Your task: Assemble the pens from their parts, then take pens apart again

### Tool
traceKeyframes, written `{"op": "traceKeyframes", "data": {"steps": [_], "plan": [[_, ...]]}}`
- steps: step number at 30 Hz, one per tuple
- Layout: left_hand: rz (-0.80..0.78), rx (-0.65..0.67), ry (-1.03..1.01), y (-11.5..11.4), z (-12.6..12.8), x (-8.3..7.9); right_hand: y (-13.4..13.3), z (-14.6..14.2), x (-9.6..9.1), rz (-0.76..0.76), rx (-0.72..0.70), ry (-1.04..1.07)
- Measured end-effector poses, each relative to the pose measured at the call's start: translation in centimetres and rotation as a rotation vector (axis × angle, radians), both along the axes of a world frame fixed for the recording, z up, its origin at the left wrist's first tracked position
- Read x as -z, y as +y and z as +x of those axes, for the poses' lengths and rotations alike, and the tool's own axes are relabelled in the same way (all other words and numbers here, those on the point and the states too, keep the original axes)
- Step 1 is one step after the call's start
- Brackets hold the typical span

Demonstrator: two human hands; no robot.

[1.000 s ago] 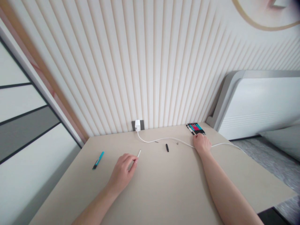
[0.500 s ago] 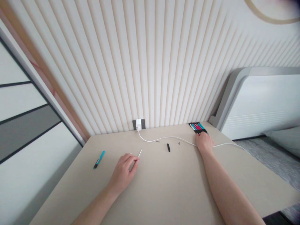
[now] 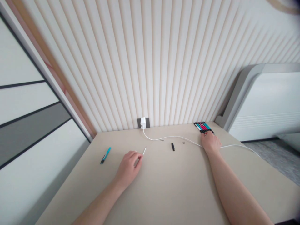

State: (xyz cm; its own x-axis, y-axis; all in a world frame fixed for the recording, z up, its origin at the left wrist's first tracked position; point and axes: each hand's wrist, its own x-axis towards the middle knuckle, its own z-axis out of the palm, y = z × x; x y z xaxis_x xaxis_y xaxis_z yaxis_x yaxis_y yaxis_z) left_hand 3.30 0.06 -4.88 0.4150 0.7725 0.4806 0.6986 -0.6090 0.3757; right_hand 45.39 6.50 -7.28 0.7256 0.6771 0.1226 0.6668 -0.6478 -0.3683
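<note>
My left hand (image 3: 130,165) is closed in a pinch on a thin white pen refill (image 3: 144,150), its narrow tip pointing away from me. To its left a blue pen part with a dark end (image 3: 105,155) lies on the table. At the back right, my right hand (image 3: 211,142) has its fingers curled at the near ends of a row of blue, red and white pens (image 3: 203,126). What those fingers grip is hidden. A short black pen piece (image 3: 172,146) lies between the hands, with a tiny metal piece (image 3: 183,142) and a small spring-like piece (image 3: 162,140) near it.
A white charger (image 3: 143,122) sits in the wall socket. Its white cable (image 3: 173,136) runs across the beige table (image 3: 168,190) and passes by my right wrist. A ribbed wall (image 3: 145,62) rises behind; a grey headboard (image 3: 269,97) stands to the right.
The view has turned slightly left, so everything sits further right in the picture. Both hands keep nearly the same places and poses on the table.
</note>
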Motion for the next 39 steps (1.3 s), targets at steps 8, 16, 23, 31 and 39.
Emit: {"op": "traceKeyframes", "data": {"steps": [8,16,23,31,39], "plan": [[0.029,-0.141,0.056,0.7,-1.0,0.2,-0.8,-2.6,-2.1,0.166,-0.179,-0.220],[-0.037,-0.173,0.155,0.3,-0.6,0.6,-3.5,-10.5,-3.3,0.345,-0.700,-0.300],[-0.024,-0.140,0.200,0.1,-0.6,-0.4,-5.9,-16.3,-2.9,0.344,-1.087,-0.280],[0.015,-0.618,0.553,2.0,-6.0,-2.2,-5.6,-15.7,-2.7,0.247,-1.103,-0.299],[-0.142,-0.765,0.677,2.4,-7.9,-1.5,-5.3,-15.1,-2.7,0.226,-1.087,-0.303]]}}
